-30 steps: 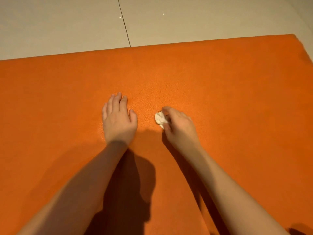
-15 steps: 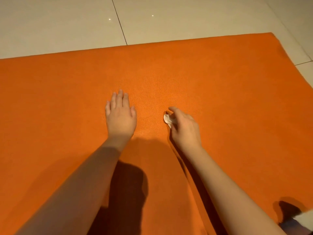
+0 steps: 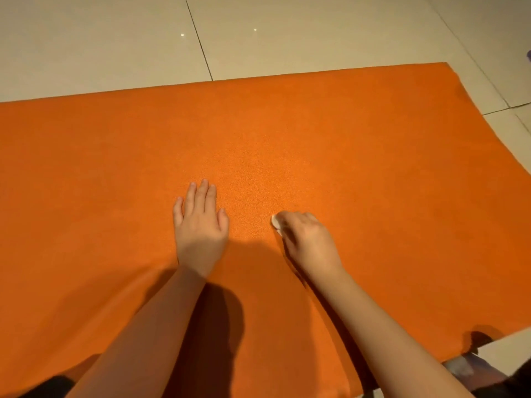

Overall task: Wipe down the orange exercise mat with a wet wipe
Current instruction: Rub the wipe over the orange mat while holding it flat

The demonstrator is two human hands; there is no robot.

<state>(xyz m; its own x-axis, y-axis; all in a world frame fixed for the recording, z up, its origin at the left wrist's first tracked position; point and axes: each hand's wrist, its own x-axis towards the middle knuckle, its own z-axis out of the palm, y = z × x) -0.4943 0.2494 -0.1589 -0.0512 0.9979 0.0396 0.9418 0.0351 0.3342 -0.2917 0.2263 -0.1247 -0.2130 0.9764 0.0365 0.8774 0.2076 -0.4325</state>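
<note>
The orange exercise mat [image 3: 359, 156] lies flat on the floor and fills most of the view. My left hand [image 3: 199, 225] rests palm down on the mat near its middle, fingers straight and together. Just to its right, my right hand [image 3: 309, 239] presses a small bunched white wet wipe [image 3: 275, 222] onto the mat, fingers curled over it. Only a small edge of the wipe shows at the fingertips.
Pale floor tiles [image 3: 115, 38] border the mat at the back and right. A small whitish thing [image 3: 462, 366] lies partly hidden by my right forearm at the mat's near right corner. A purple thing [image 3: 528, 61] peeks in at the far right edge.
The view has pulled back and shifted, showing more of the mat's right end and near corner. My right hand with the wipe has slid slightly right, away from the left hand.
</note>
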